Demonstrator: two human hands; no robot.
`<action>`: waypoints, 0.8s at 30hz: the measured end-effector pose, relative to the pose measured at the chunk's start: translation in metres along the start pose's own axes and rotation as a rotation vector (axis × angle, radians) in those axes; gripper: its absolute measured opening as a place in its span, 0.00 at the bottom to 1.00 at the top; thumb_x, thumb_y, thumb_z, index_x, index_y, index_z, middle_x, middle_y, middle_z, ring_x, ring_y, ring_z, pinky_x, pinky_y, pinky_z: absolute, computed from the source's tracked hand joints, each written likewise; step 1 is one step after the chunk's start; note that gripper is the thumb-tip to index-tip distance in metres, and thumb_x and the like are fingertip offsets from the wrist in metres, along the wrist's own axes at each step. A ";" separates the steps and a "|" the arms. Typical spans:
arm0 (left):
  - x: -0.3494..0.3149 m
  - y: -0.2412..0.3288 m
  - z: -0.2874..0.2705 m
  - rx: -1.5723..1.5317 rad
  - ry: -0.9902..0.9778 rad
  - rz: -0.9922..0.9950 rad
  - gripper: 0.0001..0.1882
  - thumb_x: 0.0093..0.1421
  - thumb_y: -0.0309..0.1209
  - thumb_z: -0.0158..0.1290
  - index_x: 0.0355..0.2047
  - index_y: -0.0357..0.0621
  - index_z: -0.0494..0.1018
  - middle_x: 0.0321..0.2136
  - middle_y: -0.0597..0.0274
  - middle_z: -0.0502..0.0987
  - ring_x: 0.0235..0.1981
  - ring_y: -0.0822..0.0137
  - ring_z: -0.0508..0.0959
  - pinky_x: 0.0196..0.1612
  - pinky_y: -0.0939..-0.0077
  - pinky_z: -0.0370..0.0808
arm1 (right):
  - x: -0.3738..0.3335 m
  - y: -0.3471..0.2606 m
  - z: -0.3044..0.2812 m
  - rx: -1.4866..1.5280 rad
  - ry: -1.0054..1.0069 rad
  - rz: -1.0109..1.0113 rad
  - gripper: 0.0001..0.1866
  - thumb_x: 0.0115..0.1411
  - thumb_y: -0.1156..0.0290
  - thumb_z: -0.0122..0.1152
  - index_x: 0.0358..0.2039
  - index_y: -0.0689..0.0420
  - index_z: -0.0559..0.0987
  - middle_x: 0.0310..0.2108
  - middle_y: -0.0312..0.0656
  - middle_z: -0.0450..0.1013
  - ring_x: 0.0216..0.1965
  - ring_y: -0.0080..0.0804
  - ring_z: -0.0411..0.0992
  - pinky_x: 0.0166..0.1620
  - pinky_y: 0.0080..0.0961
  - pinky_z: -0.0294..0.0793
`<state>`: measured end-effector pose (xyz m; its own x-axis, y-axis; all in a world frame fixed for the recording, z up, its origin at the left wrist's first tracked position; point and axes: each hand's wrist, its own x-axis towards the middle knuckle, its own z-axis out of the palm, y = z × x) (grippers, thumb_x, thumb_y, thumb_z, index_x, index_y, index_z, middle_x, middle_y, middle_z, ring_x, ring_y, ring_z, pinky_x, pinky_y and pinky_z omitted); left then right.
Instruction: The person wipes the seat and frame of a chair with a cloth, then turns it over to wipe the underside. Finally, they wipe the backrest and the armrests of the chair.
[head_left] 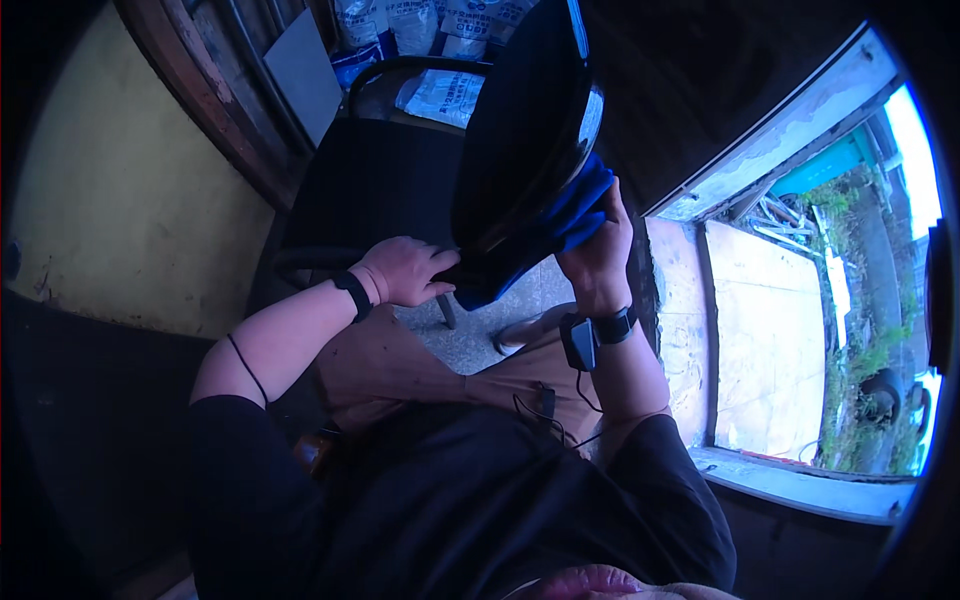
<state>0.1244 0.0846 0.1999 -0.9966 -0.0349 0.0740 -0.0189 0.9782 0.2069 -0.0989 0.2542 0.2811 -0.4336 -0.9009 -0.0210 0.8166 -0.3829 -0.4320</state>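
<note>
In front of me stands a large black disc-like thing (515, 130), tilted nearly edge-on, with a glossy rim that catches the light. Its exact kind is too dark to make out. My left hand (400, 272) grips its lower end with bent fingers, the fingertips partly lost in shadow. On the other side, my right hand (600, 250) is closed round a bunched blue cloth (580, 208), pressing it against the rim and underside. Part of the cloth hangs down between the two hands.
A black chair (375, 185) with armrests stands just beyond my hands. Behind it are several white-and-blue plastic bags (415, 28). To the right is a window opening (760, 330); at the left, a yellowish panel (130, 190). A cable (582, 395) hangs from the device on my right wrist.
</note>
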 end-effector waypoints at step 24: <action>0.002 0.002 -0.004 -0.016 0.040 0.079 0.20 0.59 0.45 0.60 0.46 0.47 0.73 0.31 0.54 0.81 0.32 0.51 0.82 0.36 0.60 0.79 | 0.016 0.023 -0.012 -0.325 -0.165 -0.235 0.17 0.70 0.68 0.60 0.57 0.55 0.74 0.47 0.33 0.77 0.46 0.20 0.74 0.50 0.19 0.72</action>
<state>0.1224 0.0852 0.2042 -0.9909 0.0337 0.1300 0.0613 0.9747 0.2147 -0.0918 0.2331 0.2599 -0.5050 -0.8277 0.2448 0.5293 -0.5210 -0.6696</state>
